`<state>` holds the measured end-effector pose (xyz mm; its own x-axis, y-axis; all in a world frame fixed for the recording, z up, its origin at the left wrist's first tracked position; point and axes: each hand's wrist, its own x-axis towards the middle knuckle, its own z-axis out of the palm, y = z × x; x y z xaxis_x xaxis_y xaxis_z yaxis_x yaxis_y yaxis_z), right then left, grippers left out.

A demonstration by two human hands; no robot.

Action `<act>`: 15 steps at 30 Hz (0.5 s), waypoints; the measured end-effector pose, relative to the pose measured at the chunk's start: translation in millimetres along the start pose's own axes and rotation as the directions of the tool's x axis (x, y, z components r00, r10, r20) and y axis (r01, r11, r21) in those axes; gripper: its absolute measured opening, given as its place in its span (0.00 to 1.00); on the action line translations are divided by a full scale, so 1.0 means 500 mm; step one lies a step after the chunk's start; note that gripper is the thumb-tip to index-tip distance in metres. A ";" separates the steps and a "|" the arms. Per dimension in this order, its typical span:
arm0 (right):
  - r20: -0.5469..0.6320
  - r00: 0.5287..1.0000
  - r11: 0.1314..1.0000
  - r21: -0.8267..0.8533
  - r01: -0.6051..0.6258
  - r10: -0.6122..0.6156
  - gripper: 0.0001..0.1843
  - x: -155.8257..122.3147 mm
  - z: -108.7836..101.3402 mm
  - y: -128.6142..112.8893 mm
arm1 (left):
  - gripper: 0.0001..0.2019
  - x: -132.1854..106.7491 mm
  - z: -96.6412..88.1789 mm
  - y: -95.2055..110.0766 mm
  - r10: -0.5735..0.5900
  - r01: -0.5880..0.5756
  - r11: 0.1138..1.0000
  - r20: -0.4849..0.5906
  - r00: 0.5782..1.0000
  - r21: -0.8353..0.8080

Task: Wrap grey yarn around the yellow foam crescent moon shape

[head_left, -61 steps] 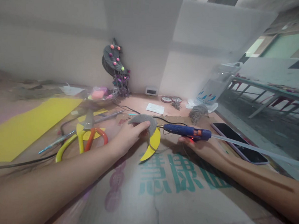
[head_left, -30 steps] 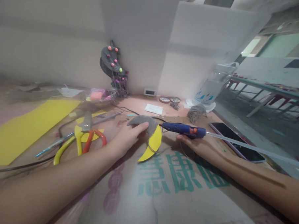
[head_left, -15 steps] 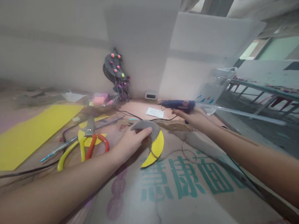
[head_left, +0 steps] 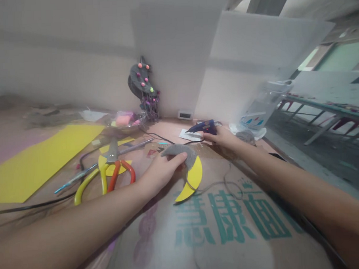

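My left hand [head_left: 163, 167] pinches a yellow crescent-shaped cutout [head_left: 194, 175], thumb on top. Its upper part is wrapped in grey yarn [head_left: 180, 149], and the lower tip shows bare yellow. A loose strand of yarn [head_left: 217, 183] trails from it to the right. My right hand [head_left: 224, 137] is closed round a dark blue glue gun [head_left: 207, 127], its nozzle pointing left above a small white card [head_left: 184, 134]. Whether the nozzle touches the card I cannot tell.
Scissors [head_left: 114, 165] with yellow and orange handles lie left of my left hand, beside a pen [head_left: 76, 178] and a yellow sheet [head_left: 49, 160]. A decorated grey crescent [head_left: 140, 81] leans on the wall near a small display [head_left: 185, 115]. A clear plastic container [head_left: 256, 113] stands right.
My right hand has brought the glue gun left and lower, over the white card, and its nozzle now tilts downward. The left hand keeps its hold on the crescent. The view has shifted slightly.
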<state>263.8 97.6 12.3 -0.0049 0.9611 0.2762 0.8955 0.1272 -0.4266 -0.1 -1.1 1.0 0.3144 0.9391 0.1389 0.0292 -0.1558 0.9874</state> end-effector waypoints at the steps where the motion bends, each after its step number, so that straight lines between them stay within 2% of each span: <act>1: -0.016 0.999 0.999 -0.009 0.037 -0.037 0.23 -0.012 -0.005 0.002 | 0.11 0.001 0.000 -0.001 0.000 0.000 1.000 0.000 1.000 0.002; 4: -0.072 0.986 0.989 -0.029 0.146 -0.148 0.23 -0.062 -0.019 -0.003 | 0.11 0.002 0.002 -0.003 0.012 -0.013 1.000 -0.011 1.000 -0.017; 7: -0.100 0.966 0.971 -0.027 0.238 -0.239 0.19 -0.129 -0.033 -0.029 | 0.11 0.003 0.004 -0.004 0.011 -0.013 0.999 -0.031 0.999 -0.052; 10: -0.152 0.903 0.915 -0.028 0.403 -0.403 0.19 -0.198 -0.047 -0.075 | 0.12 0.002 0.003 -0.003 0.004 -0.006 0.998 -0.043 0.999 -0.055; 13: -0.027 0.891 0.886 0.095 0.454 -0.454 0.19 -0.254 -0.051 -0.121 | 0.12 0.001 0.002 -0.002 0.004 -0.006 0.999 -0.057 0.998 -0.053; 15: 0.196 0.862 0.882 0.168 0.440 -0.467 0.21 -0.280 -0.045 -0.143 | 0.12 0.000 0.002 -0.001 0.009 -0.013 0.998 -0.068 0.998 -0.061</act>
<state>210.5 -51.4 23.8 -0.5097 0.8172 0.2691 0.7132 0.5763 -0.3990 0.7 -1.4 0.7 0.2491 0.9564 0.1527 -0.0328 -0.1492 0.9883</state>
